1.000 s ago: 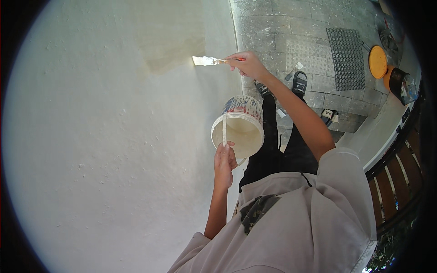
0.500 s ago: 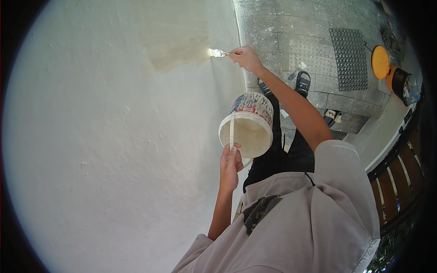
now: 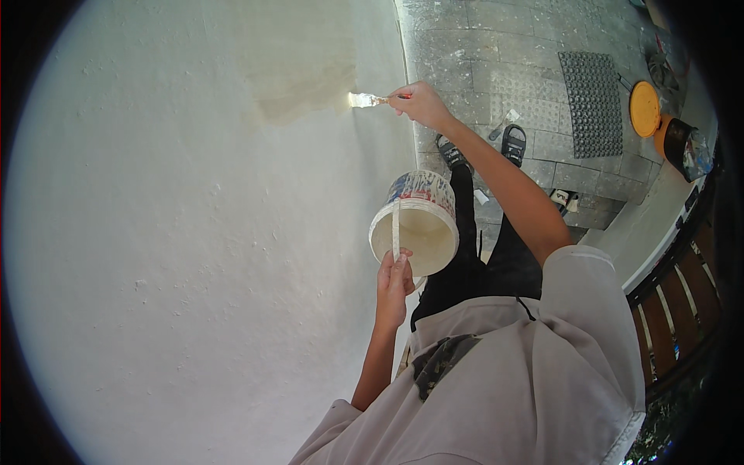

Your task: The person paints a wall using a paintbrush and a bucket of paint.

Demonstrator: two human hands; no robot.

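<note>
At pale wall (image 3: 194, 232) | right hand (image 3: 419, 102) is pinching white-smeared paintbrush (image 3: 365, 100) by handle (image 3: 383, 100) | left hand (image 3: 395, 285) is clasping white plastic bucket (image 3: 425, 187), probably swing-prone, by strap (image 3: 396, 229)

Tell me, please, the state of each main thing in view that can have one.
Left grip: closed on the white handle
Right grip: closed on the brush
Wall: pale, with a tan patch
Brush: whitened, bristles at the patch's right edge
Bucket: uncovered, outside paint-smeared
Studded mat: flat on the paving
Sandals: worn
</note>
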